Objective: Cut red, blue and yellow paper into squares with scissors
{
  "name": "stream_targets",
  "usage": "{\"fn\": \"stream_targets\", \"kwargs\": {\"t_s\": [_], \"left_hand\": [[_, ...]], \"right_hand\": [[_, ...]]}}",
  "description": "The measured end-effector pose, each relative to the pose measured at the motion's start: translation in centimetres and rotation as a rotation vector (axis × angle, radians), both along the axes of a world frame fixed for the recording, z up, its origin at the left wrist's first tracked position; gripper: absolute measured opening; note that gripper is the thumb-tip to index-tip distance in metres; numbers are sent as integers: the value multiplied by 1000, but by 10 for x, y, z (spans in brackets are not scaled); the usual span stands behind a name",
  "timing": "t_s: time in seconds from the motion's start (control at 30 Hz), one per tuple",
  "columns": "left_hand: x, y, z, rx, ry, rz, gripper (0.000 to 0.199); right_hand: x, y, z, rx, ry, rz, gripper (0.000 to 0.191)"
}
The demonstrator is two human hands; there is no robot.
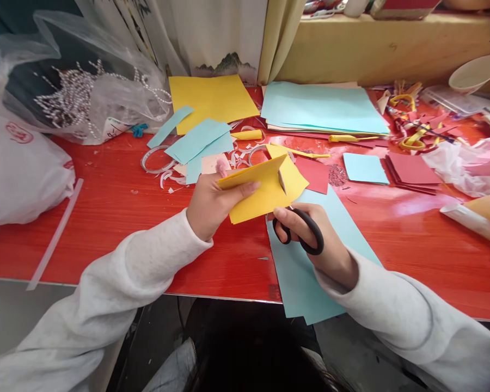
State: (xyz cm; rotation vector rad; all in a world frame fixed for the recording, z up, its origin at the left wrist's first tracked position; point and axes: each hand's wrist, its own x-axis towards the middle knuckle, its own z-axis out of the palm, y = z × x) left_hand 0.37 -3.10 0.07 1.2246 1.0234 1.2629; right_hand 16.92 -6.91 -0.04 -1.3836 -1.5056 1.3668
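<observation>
My left hand (214, 204) pinches a folded piece of yellow paper (253, 198) between thumb and fingers, above the table. Black-handled scissors (317, 234) are in my right hand (324, 237), with fingers through the loops. Their blades lie at the right part of the yellow paper, one blade partly showing in front of it and the rest hidden. Below my right hand, light blue sheets (310, 283) lie on the table and hang over its front edge. A red paper piece (313, 174) is just behind the yellow paper.
On the red table (118, 185) lie a large yellow sheet (212, 100), a light blue stack (322, 109), blue strips (200, 139), tape rolls (157, 159), dark red squares (412, 171) and a small blue square (365, 167). Plastic bags (20, 163) stand left; a paper cup (476, 74) is back right.
</observation>
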Motion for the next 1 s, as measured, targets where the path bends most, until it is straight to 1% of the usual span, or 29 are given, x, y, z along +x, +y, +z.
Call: {"fn": "stream_targets", "kwargs": {"t_s": [0.17,0.27,0.43,0.6,0.73,1.0], "left_hand": [[1,1,-1,-14,-68,-9,10],[1,1,0,-26,-82,-16,9],[1,1,0,-15,-74,-89,13],[2,2,-2,-26,-109,-117,19],[1,3,-3,-51,-104,-110,16],[2,1,1,-147,-95,-140,15]], "right_hand": [[-1,1,0,-7,-3,-27,47],[0,1,-1,-8,11,-7,48],[2,2,1,0,1,50,54],[1,2,1,-16,-16,14,51],[1,2,0,-21,-15,-6,49],[1,4,-1,-9,38,72,55]]}}
